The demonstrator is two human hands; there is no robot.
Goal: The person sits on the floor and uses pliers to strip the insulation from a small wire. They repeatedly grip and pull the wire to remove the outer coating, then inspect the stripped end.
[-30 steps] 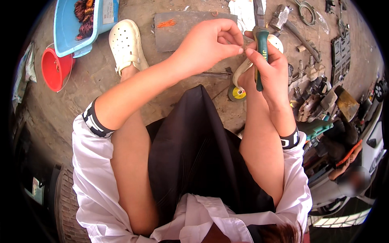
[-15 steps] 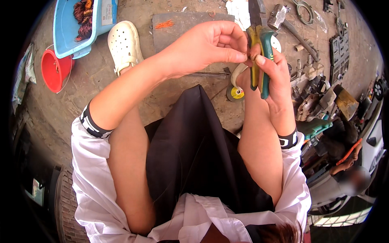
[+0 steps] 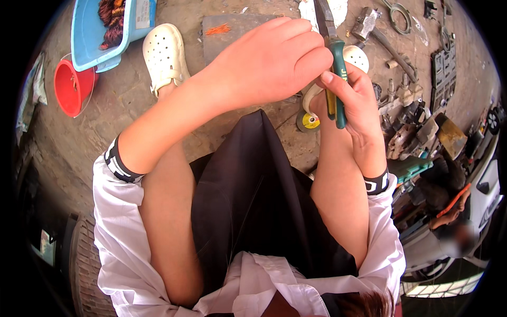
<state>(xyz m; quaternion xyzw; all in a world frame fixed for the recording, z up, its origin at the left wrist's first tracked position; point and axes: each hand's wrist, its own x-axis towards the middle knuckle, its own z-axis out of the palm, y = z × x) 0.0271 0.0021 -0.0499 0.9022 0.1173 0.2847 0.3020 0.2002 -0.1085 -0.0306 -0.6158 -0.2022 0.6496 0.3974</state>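
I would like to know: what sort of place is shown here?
Probably a repair workshop, though I cannot be certain. The right hand holds pliers, a hammer lies on the ground, and metal parts are cluttered at the right.

Left: floor (image 3: 119, 113) offers passage between red bucket (image 3: 71, 87) and left forearm (image 3: 177, 119). Gap between blue tub (image 3: 87, 29) and left shoe (image 3: 165, 55) narrow. Center: left hand (image 3: 288, 63) crowds pliers (image 3: 338, 61) in right hand (image 3: 359, 95); clearance between hands minimal. Toward body: floor pocket below left hand, bounded by dark cloth (image 3: 259, 190) and yellow-centered disc (image 3: 309, 122). Right: hammer (image 3: 388, 45) and metal parts (image 3: 405, 95) obstruct low sideways passage.
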